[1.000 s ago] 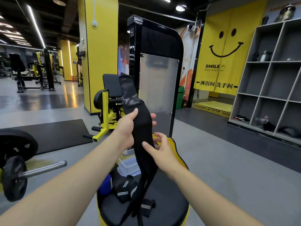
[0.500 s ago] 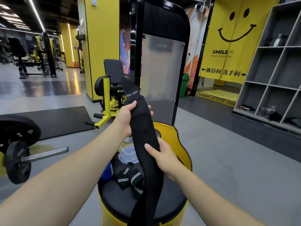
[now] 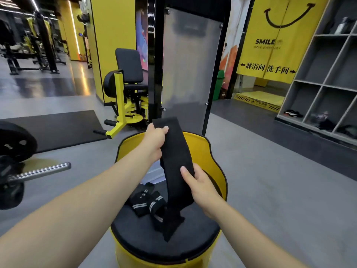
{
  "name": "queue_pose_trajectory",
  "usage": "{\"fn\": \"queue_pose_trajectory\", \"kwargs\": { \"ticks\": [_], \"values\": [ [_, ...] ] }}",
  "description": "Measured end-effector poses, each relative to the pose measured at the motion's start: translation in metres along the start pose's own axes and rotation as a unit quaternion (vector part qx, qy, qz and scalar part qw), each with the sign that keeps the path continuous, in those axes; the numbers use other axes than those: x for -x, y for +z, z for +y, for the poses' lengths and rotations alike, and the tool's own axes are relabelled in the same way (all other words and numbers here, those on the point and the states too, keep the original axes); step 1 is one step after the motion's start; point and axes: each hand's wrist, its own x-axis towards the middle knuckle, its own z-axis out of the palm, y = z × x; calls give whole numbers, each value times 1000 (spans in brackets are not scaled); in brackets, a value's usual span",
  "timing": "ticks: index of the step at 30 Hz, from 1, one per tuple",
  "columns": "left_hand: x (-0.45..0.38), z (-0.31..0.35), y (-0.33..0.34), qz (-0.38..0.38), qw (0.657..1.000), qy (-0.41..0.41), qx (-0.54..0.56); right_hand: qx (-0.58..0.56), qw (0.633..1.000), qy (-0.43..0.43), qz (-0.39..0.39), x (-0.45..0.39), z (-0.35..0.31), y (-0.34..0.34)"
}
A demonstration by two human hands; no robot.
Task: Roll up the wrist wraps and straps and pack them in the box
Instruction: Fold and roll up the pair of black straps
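Rolling had not yet begun, I judged: my left hand (image 3: 155, 139) gripped the black strap (image 3: 176, 161) by its top end, my right hand (image 3: 201, 187) pinched it lower above the stool (image 3: 146, 246), the box seemingly hidden, so tucking that end came next.

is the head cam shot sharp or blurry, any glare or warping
Head view: the hands, left and right, and the black strap they hold are fairly sharp; the far left background is soft and smeared; ceiling lights leave bright streaks on the glossy floor; wide-angle warping tilts the shelves and stretches the forearms at the bottom corners.
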Motion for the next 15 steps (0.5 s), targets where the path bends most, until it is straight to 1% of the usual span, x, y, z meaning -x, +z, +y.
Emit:
{"fn": "queue_pose_trajectory", "kwargs": {
  "ticks": [3, 6, 9, 12, 15],
  "values": [
    [-16, -12, 7, -25, 1000, -13, 0, 22, 999, -14, 32, -15, 7, -6],
    [-21, -38, 12, -62, 997, -38, 0, 5, 999, -4, 54, -41, 6, -10],
    [-37, -53, 10, -71, 996, -54, 11, -14, 999, 23, 41, -59, 14, -13],
    [-69, -61, 6, -74, 996, -54, 12, -10, 998, 55, 17, -59, 37, -13],
    [-103, -69, 8, -91, 995, -30, 7, -27, 996, 83, 13, -51, 73, -12]
  ]
}}
